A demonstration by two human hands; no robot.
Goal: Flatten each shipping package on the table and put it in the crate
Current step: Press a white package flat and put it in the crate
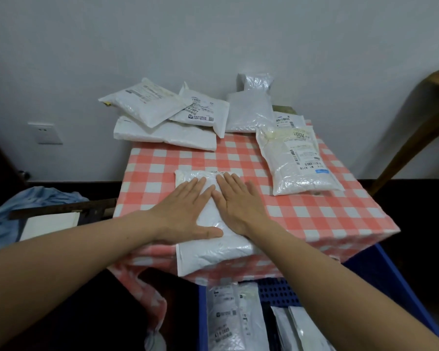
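Left hand: our fingers straight, close together, palm pressing flat.
Package: white, at the table's 6 o'clock edge, overhanging it.
Right hand: fingers together, flat beside the left.
Crate: blue, 5 o'clock, below the table.

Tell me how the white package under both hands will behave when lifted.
Probably floppy: the bubble mailer bends down over the table edge. Likely light, since it looks thin and air-padded. Its glossy film may slip.
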